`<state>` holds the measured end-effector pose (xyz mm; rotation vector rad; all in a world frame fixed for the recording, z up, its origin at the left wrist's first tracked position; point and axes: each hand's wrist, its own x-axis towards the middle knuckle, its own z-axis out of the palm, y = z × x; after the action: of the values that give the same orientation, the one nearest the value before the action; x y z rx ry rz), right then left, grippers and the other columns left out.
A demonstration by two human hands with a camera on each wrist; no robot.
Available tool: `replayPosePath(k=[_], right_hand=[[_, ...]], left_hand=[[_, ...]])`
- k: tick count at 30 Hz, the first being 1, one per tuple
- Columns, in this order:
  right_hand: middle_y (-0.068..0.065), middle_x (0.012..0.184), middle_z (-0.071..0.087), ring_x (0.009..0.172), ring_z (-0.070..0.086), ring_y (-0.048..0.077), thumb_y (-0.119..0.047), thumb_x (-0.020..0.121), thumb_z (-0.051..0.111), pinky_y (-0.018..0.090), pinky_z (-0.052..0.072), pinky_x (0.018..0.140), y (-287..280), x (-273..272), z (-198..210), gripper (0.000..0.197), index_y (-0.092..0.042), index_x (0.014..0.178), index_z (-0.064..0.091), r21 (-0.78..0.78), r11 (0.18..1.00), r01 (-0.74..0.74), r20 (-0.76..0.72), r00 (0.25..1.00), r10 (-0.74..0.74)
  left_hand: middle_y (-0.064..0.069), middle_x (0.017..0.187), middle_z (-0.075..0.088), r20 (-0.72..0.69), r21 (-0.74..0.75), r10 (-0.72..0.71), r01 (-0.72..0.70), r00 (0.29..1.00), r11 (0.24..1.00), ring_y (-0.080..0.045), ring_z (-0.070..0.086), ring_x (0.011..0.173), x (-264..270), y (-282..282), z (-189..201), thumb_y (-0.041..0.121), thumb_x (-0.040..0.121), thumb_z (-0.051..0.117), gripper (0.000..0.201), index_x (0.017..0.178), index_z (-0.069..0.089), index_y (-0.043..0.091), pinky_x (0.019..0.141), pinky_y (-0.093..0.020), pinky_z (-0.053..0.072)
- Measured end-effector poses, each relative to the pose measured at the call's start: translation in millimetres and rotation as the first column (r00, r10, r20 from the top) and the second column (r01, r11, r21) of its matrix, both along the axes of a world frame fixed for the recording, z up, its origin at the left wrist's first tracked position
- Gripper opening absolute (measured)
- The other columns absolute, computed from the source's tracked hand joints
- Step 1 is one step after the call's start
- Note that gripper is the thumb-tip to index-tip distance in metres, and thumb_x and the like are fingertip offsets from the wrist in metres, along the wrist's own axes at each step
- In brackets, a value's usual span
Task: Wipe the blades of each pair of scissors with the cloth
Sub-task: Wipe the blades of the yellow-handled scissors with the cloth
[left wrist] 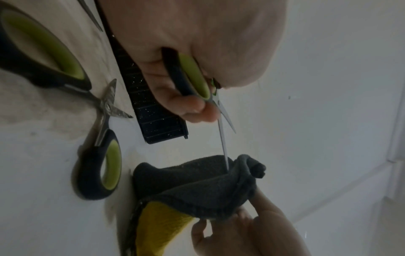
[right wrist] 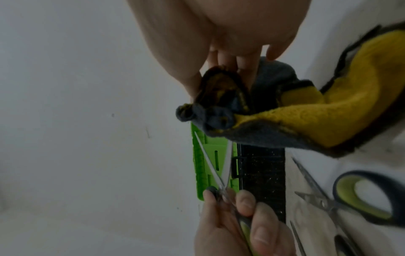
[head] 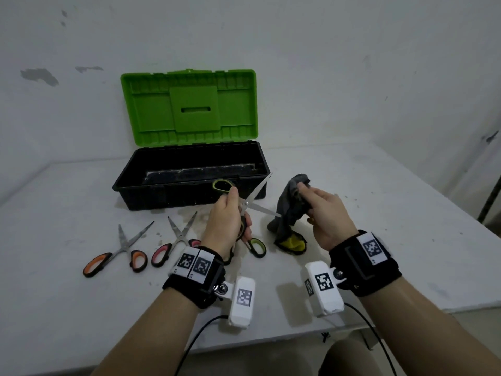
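My left hand [head: 226,213] grips a green-handled pair of scissors [head: 246,203] by one handle, blades spread wide above the table. One blade points up towards the toolbox; the tip of the other blade [left wrist: 223,138] is sunk into a grey and yellow cloth [head: 291,210]. My right hand [head: 322,210] pinches that cloth [right wrist: 306,112] around the tip, and the cloth's lower end trails on the table. Lying open on the table are an orange-handled pair [head: 124,246], a pink-handled pair [head: 176,240] and a second green-handled pair [left wrist: 105,155].
A black toolbox [head: 127,183] with its green lid [head: 189,107] raised stands right behind the hands, against a white wall. The table's front edge [head: 271,340] runs just below my wrists. Cables hang from both wrist cameras.
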<state>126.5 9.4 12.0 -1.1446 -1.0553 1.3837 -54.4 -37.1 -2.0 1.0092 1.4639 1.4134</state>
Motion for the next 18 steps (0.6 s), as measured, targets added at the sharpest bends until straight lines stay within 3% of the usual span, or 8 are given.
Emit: replayPosePath(k=[3, 6, 9, 11, 13, 14, 16, 18], right_hand=[[0.009, 0.100, 0.068, 0.090, 0.063, 0.022, -0.029, 0.094, 0.062, 0.030, 0.046, 0.071, 3.6, 5.5, 3.7, 0.025, -0.008, 0.107, 0.061, 0.083, 0.991, 0.106, -0.032, 0.994, -0.104], [0.009, 0.111, 0.065, 0.093, 0.063, 0.020, -0.035, 0.097, 0.054, 0.033, 0.050, 0.072, 3.1, 5.7, 8.8, 0.027, -0.017, 0.116, 0.050, 0.185, 0.971, 0.152, 0.134, 0.975, -0.178], [-0.003, 0.117, 0.058, 0.105, 0.058, 0.013, -0.032, 0.099, 0.052, 0.033, 0.049, 0.093, -10.5, -0.1, 16.1, 0.041, -0.017, 0.135, 0.039, 0.249, 0.968, -0.039, 0.340, 0.939, -0.050], [-0.005, 0.126, 0.052, 0.113, 0.052, 0.012, -0.028, 0.098, 0.053, 0.029, 0.044, 0.098, -17.5, -5.1, 15.5, 0.050, -0.016, 0.143, 0.034, 0.258, 0.950, -0.179, 0.506, 0.862, 0.025], [-0.004, 0.126, 0.057, 0.116, 0.053, 0.014, -0.025, 0.096, 0.054, 0.029, 0.043, 0.099, -17.7, -7.2, 11.1, 0.042, -0.016, 0.137, 0.047, 0.347, 0.912, -0.217, 0.648, 0.759, -0.066], [-0.004, 0.118, 0.063, 0.111, 0.057, 0.015, -0.024, 0.095, 0.055, 0.027, 0.044, 0.094, -17.0, -7.2, 10.6, 0.031, -0.017, 0.125, 0.059, 0.417, 0.888, -0.193, 0.668, 0.728, -0.156], [-0.002, 0.101, 0.067, 0.097, 0.060, 0.017, -0.023, 0.094, 0.057, 0.020, 0.041, 0.082, -15.7, -5.6, 12.3, 0.015, -0.020, 0.104, 0.068, 0.540, 0.832, -0.129, 0.649, 0.693, -0.313], [0.000, 0.095, 0.061, 0.089, 0.057, 0.014, -0.024, 0.093, 0.060, 0.014, 0.037, 0.076, -17.0, -7.1, 15.1, 0.012, -0.023, 0.101, 0.068, 0.612, 0.780, -0.132, 0.622, 0.689, -0.372]], left_hand=[[-0.009, 0.061, 0.058, 0.009, -0.013, 0.007, -0.007, 1.000, 1.000, -0.021, 0.050, 0.040, -1.9, 2.3, -1.8, 0.044, 0.108, 0.030, 0.042, 0.092, 0.047, 0.009, 0.039, -0.026, 0.039], [-0.007, 0.060, 0.058, -0.031, -0.032, -0.003, 0.002, 1.000, 1.000, -0.021, 0.050, 0.041, -2.1, 2.7, -3.9, 0.045, 0.107, 0.030, 0.043, 0.087, 0.046, 0.011, 0.041, -0.027, 0.040], [-0.003, 0.059, 0.060, -0.105, -0.073, -0.025, 0.018, 0.994, 0.997, -0.021, 0.053, 0.044, 1.4, 2.2, -5.1, 0.047, 0.106, 0.030, 0.043, 0.085, 0.048, 0.014, 0.044, -0.028, 0.042], [-0.004, 0.061, 0.061, -0.167, -0.081, -0.038, 0.025, 0.985, 0.996, -0.022, 0.056, 0.047, 4.8, 1.2, -5.0, 0.046, 0.107, 0.030, 0.042, 0.086, 0.048, 0.015, 0.046, -0.028, 0.043], [-0.006, 0.064, 0.062, -0.207, -0.073, -0.042, 0.027, 0.977, 0.997, -0.021, 0.056, 0.046, 6.8, 0.5, -5.1, 0.045, 0.108, 0.029, 0.042, 0.089, 0.049, 0.013, 0.046, -0.028, 0.044], [-0.007, 0.066, 0.063, -0.222, -0.073, -0.041, 0.025, 0.974, 0.997, -0.020, 0.056, 0.045, 6.9, 0.6, -5.3, 0.044, 0.108, 0.029, 0.042, 0.091, 0.050, 0.012, 0.045, -0.028, 0.044], [-0.008, 0.067, 0.063, -0.237, -0.076, -0.039, 0.021, 0.971, 0.997, -0.018, 0.056, 0.044, 6.6, 0.1, -4.9, 0.044, 0.108, 0.028, 0.042, 0.093, 0.051, 0.012, 0.045, -0.028, 0.044], [-0.007, 0.065, 0.063, -0.255, -0.068, -0.042, 0.025, 0.966, 0.997, -0.018, 0.056, 0.044, 6.9, 0.0, -4.6, 0.043, 0.108, 0.028, 0.042, 0.094, 0.051, 0.012, 0.045, -0.028, 0.044]])
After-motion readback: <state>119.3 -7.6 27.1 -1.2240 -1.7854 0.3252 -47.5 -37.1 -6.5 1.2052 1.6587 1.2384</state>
